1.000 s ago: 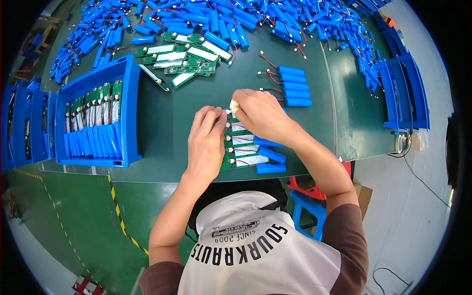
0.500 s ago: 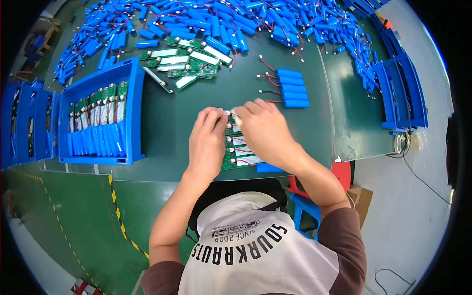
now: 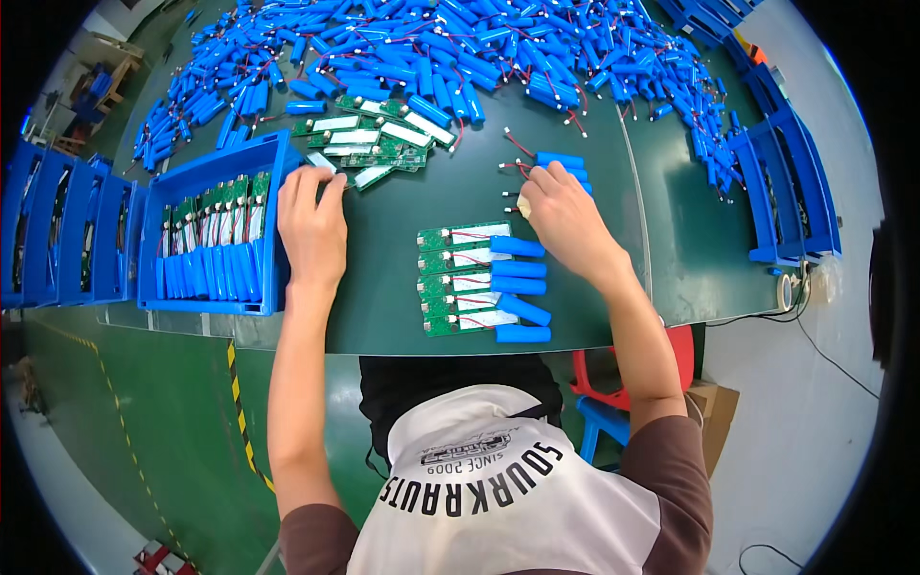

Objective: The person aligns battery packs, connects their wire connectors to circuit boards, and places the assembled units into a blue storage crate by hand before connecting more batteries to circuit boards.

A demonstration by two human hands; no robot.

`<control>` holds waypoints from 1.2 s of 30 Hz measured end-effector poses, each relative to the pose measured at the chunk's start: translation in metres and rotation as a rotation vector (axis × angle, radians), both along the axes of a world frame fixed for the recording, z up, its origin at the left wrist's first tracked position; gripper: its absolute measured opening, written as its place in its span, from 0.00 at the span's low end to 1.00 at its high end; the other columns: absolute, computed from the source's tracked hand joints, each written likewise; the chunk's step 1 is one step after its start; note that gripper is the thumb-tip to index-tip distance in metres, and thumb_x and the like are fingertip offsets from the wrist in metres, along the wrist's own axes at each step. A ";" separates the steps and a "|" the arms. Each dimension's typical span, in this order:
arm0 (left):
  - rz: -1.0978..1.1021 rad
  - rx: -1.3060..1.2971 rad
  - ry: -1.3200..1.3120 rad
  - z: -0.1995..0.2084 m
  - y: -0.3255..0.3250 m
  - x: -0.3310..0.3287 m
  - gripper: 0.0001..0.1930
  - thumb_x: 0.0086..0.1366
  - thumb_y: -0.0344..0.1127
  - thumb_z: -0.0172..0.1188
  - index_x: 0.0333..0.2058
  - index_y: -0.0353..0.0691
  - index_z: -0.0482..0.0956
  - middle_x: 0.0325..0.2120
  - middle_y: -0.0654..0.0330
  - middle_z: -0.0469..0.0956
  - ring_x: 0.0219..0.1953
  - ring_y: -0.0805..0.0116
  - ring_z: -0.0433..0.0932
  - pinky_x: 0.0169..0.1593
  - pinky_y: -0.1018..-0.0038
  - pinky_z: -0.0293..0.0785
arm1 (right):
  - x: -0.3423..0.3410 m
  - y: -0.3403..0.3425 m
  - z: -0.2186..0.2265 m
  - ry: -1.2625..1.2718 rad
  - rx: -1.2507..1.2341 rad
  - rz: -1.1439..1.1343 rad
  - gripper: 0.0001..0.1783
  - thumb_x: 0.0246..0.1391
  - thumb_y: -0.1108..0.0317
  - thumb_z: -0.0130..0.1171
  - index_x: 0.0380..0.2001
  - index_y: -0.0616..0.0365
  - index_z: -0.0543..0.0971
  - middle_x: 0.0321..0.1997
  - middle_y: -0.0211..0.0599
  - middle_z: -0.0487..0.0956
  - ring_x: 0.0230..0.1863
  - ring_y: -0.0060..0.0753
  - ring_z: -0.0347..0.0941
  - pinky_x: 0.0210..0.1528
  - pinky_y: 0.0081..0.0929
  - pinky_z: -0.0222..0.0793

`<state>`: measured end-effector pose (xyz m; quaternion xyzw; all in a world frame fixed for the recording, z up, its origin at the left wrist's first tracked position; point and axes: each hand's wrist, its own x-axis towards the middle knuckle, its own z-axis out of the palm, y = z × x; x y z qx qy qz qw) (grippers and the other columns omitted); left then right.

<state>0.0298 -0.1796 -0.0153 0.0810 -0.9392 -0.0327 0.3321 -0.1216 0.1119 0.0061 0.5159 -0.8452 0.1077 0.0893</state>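
My left hand [image 3: 314, 222] is beside the blue bin, its fingers closed around the near end of a green circuit board with a white strip [image 3: 322, 163]. To the right, my right hand [image 3: 567, 218] reaches over a row of blue cylindrical batteries [image 3: 560, 159], fingers bent onto one of them and hiding part of the row. Yellowish material covers one of its fingertips. Between my arms lies a column of circuit boards [image 3: 436, 286], with red leads running to their white connectors. Blue batteries [image 3: 518, 286] overlap the boards' right ends.
Left of me, a blue bin [image 3: 284, 244] holds upright boards with batteries. Loose circuit boards [image 3: 388, 153] are stacked beyond my left hand. A large heap of wired batteries [image 3: 422, 43] spreads across the table's far side. More blue bins [image 3: 795, 182] stand at the right edge.
Both hands have left the column of boards. My left hand moved left to the loose board near the bin; my right hand moved right and away from me to the battery row.
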 end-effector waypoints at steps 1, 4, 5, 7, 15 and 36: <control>-0.028 0.119 0.121 0.003 0.010 0.001 0.11 0.55 0.18 0.65 0.38 0.33 0.85 0.43 0.54 0.79 0.50 0.53 0.77 0.55 0.63 0.74 | 0.000 0.001 -0.001 -0.003 -0.002 -0.004 0.06 0.51 0.77 0.61 0.34 0.61 0.77 0.37 0.41 0.73 0.42 0.48 0.68 0.48 0.42 0.69; -0.175 0.673 0.361 0.016 0.044 -0.006 0.08 0.58 0.18 0.66 0.37 0.34 0.83 0.34 0.55 0.79 0.35 0.58 0.79 0.41 0.71 0.76 | 0.000 0.002 0.004 -0.100 -0.169 -0.002 0.06 0.52 0.78 0.61 0.34 0.63 0.76 0.35 0.41 0.74 0.40 0.46 0.71 0.45 0.39 0.71; -0.260 0.733 0.303 0.015 0.050 -0.009 0.09 0.58 0.17 0.65 0.37 0.34 0.83 0.34 0.55 0.79 0.35 0.58 0.80 0.41 0.70 0.76 | 0.002 0.002 0.008 -0.289 -0.217 -0.068 0.05 0.54 0.77 0.61 0.35 0.63 0.76 0.35 0.41 0.75 0.38 0.43 0.73 0.43 0.36 0.72; -0.398 0.792 0.152 0.006 0.051 -0.014 0.09 0.59 0.15 0.63 0.37 0.34 0.82 0.36 0.55 0.81 0.40 0.64 0.82 0.44 0.73 0.78 | 0.002 0.002 0.009 -0.479 -0.263 -0.135 0.05 0.56 0.77 0.61 0.36 0.64 0.77 0.34 0.40 0.77 0.36 0.40 0.75 0.41 0.34 0.73; -0.390 0.568 -0.123 -0.001 0.055 -0.015 0.11 0.61 0.18 0.61 0.42 0.33 0.83 0.44 0.53 0.82 0.48 0.52 0.79 0.52 0.65 0.75 | 0.007 -0.005 0.008 -0.664 -0.407 -0.073 0.06 0.60 0.75 0.62 0.39 0.65 0.78 0.33 0.40 0.79 0.31 0.33 0.75 0.35 0.30 0.72; -0.196 0.389 -0.094 -0.020 0.101 0.000 0.20 0.54 0.18 0.62 0.48 0.29 0.80 0.49 0.51 0.75 0.53 0.49 0.72 0.55 0.58 0.74 | 0.014 -0.059 -0.005 -0.305 -0.184 0.040 0.08 0.52 0.76 0.58 0.36 0.63 0.74 0.35 0.51 0.77 0.35 0.59 0.77 0.37 0.51 0.73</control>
